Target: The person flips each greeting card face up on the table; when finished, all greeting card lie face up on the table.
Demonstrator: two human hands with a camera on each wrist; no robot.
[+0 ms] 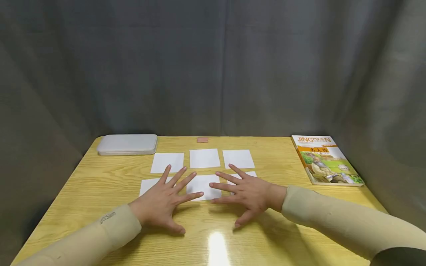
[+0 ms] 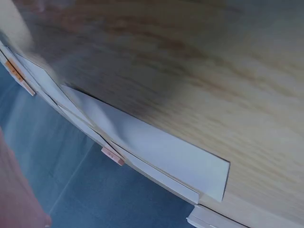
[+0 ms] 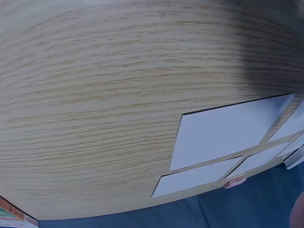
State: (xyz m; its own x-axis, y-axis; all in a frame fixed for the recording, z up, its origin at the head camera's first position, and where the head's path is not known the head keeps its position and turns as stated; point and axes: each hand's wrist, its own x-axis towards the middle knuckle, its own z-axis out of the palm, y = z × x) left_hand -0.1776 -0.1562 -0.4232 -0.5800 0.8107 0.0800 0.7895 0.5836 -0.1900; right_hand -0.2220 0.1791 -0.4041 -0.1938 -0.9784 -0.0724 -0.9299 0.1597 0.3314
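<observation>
My left hand (image 1: 164,201) and right hand (image 1: 250,194) are both spread wide over the near row of white cards, fingers straight and pointing inward and away from me. Neither holds anything; whether the fingertips touch the cards I cannot tell. Partly covered by the hands are the near-left card (image 1: 148,185), the near-middle card (image 1: 203,186) and the near-right card (image 1: 252,173). Beyond them lie the far-left card (image 1: 167,162), far-middle card (image 1: 204,158) and far-right card (image 1: 238,159). All look blank. In the right wrist view, a card (image 3: 228,130) lies flat on the table.
At the back left of the wooden table (image 1: 83,207) sits a pale flat case (image 1: 128,144). A small pink block (image 1: 202,140), perhaps an eraser, lies at the back edge. On the right is a book (image 1: 327,160) with an illustrated cover. A grey curtain (image 1: 213,74) hangs behind.
</observation>
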